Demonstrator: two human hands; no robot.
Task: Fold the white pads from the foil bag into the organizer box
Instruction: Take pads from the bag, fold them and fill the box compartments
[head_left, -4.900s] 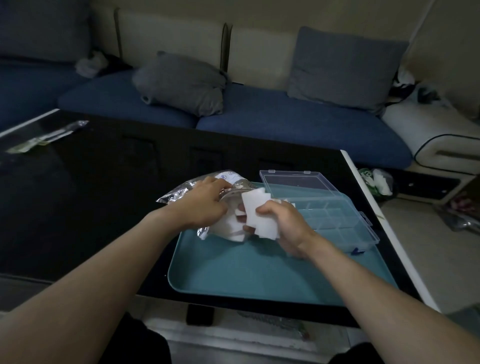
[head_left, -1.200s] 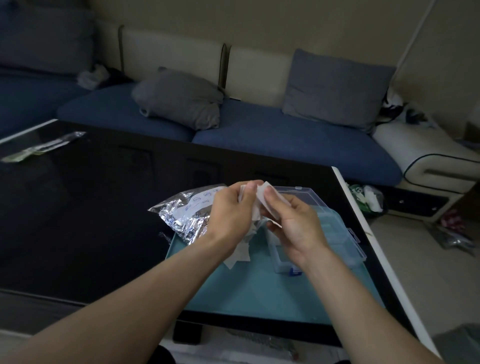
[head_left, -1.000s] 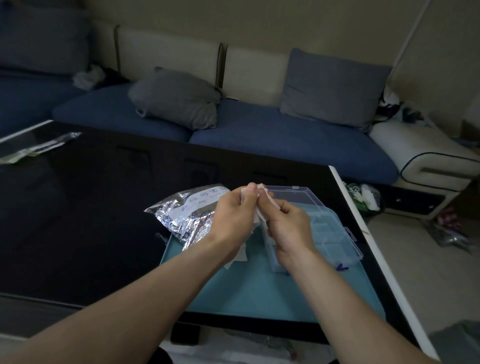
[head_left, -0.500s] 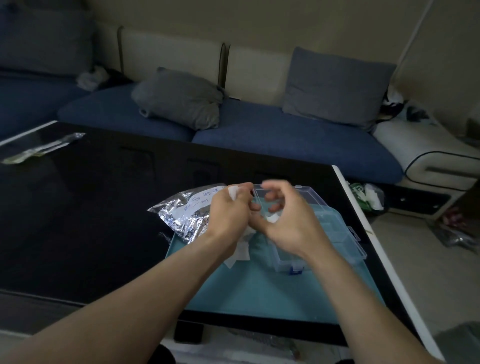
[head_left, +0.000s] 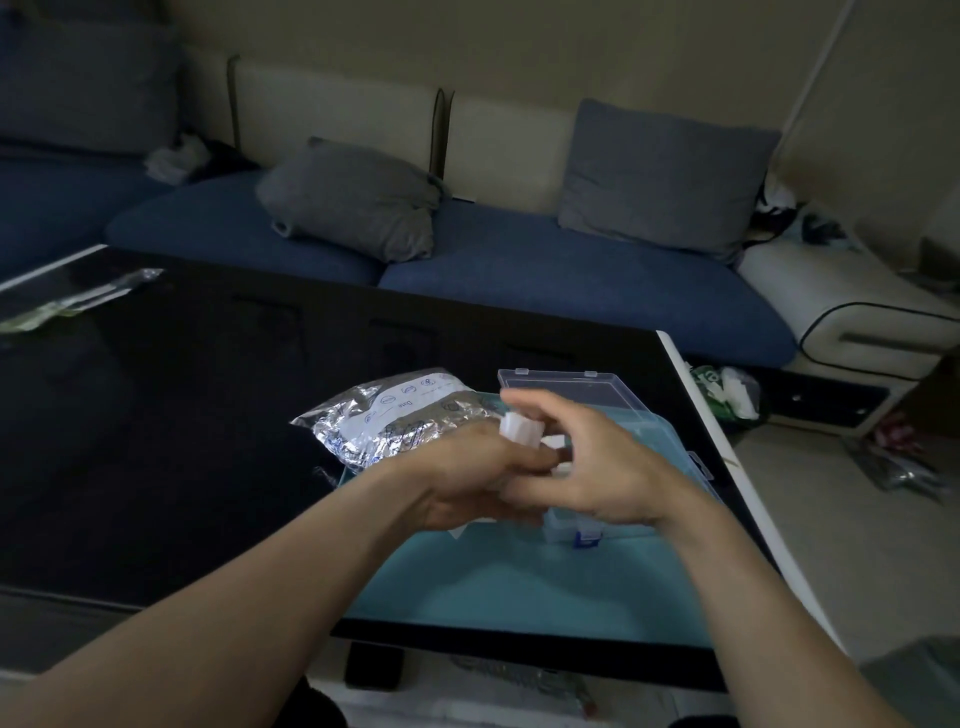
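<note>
The small white folded pad (head_left: 519, 429) sits pinched at the tips of your left hand (head_left: 467, 480), above the near end of the clear plastic organizer box (head_left: 618, 415). The fingers (head_left: 530, 457) of that hand curl round it. Your right hand (head_left: 597, 467) arches over the pad with fingers loosely curled; whether it grips anything cannot be told.

Judged step: finishing the fold before stowing. Press the crease flat between thumb and forefinger, keep the edges aligned, then lower the pad into one compartment without letting it spring open. The pad looks soft and thin and will likely unfold if released early.

A corner of another white pad (head_left: 460, 531) shows beneath your left hand. Left of your fingers lies the crinkled silver foil bag (head_left: 384, 423). Below them is the smooth teal plastic tray (head_left: 519, 587), on the glossy black table (head_left: 156, 415).
</note>
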